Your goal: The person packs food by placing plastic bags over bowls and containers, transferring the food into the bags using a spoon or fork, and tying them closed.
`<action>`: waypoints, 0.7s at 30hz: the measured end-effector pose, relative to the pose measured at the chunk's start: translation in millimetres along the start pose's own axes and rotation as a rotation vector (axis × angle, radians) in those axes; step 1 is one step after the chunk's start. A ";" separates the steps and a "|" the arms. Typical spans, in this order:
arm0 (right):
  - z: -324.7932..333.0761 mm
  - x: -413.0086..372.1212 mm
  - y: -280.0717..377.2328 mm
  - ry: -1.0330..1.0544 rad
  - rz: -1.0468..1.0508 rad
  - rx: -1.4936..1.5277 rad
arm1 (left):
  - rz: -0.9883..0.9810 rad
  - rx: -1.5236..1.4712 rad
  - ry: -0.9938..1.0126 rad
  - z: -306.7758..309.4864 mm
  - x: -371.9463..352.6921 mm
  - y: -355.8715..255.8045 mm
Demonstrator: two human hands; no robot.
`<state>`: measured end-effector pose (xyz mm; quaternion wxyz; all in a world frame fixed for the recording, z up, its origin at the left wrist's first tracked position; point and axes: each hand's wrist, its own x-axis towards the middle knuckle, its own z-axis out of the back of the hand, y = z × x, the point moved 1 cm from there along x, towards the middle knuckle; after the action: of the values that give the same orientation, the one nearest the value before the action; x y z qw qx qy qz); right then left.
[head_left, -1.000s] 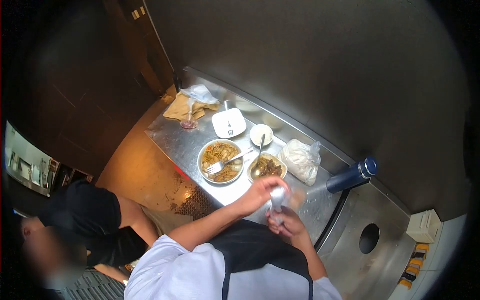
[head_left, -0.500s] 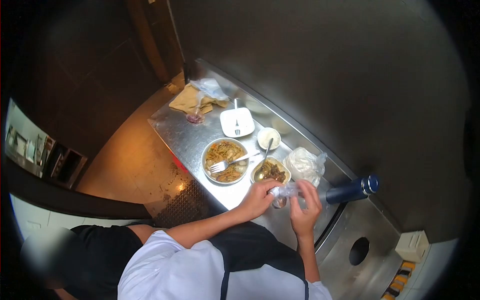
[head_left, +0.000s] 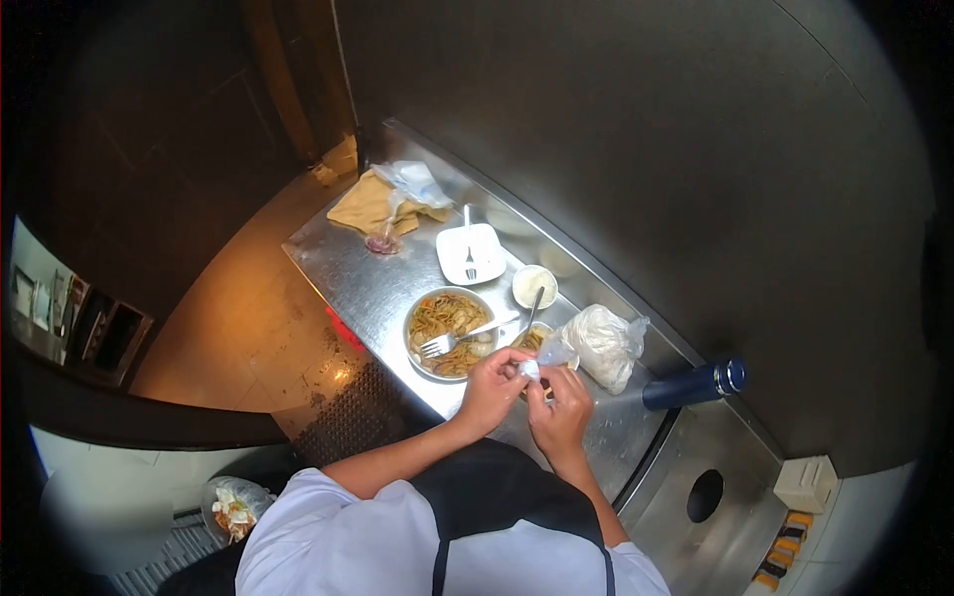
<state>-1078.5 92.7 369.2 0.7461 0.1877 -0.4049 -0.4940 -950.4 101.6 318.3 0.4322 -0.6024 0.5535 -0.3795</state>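
My left hand (head_left: 489,391) and my right hand (head_left: 561,409) are close together over the near part of the steel counter. Both pinch a clear plastic bag (head_left: 556,353), with a whitish bunched part between the fingertips. Below them, a small dish of food (head_left: 534,335) with a spoon (head_left: 538,301) is mostly covered by my hands. To the left stands a round bowl (head_left: 409,350) of noodle-like food, a fork (head_left: 449,342) lying across it. A knotted bag of white contents (head_left: 602,346) rests just right of the dish.
A white square dish (head_left: 452,253) holding a fork and a small bowl of white food (head_left: 535,286) stand farther back. A tan cloth (head_left: 363,207) lies at the far end. On the right are a blue thermos (head_left: 696,385) and a round hole (head_left: 706,496) in the steel.
My hands have drawn closer together, the right one moving left, and the plastic is now bunched between them. At the lower left, a person in black has moved, revealing a bag of food scraps.
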 end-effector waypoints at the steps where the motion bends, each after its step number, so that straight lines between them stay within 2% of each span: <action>1: -6.3 1.1 0.6 0.002 -0.038 0.020 | 0.000 0.097 -0.011 7.2 0.0 -0.5; 4: -27.8 5.2 6.9 0.001 -0.131 0.046 | -0.150 0.024 -0.154 17.4 1.6 -9.2; 8: -52.7 17.8 9.9 -0.001 -0.180 0.045 | -0.038 -0.289 -0.232 30.4 8.3 -18.1; 9: -59.1 21.2 7.4 -0.006 -0.185 0.053 | 0.069 -0.238 -0.141 39.6 6.3 -25.7; 12: -82.0 17.4 -10.8 0.134 -0.383 0.322 | 0.269 -0.244 0.085 74.9 11.5 -20.5; 16: -104.4 21.9 -3.5 0.250 -0.384 0.293 | 0.160 -0.104 0.169 106.3 18.8 -18.3; 17: -108.2 25.3 1.1 0.231 -0.227 0.212 | 0.281 -0.075 0.156 118.8 17.8 -22.1; 19: -115.4 32.2 11.5 0.196 0.083 0.054 | 0.381 -0.211 0.089 131.0 19.5 -33.1; 21: -120.5 42.8 27.0 0.251 0.232 -0.020 | 0.409 -0.307 0.008 140.1 21.3 -38.9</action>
<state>-959.7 52.1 333.0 0.8447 0.1926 -0.3227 -0.3811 -804.0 95.0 307.0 0.4011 -0.5351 0.7166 -0.1980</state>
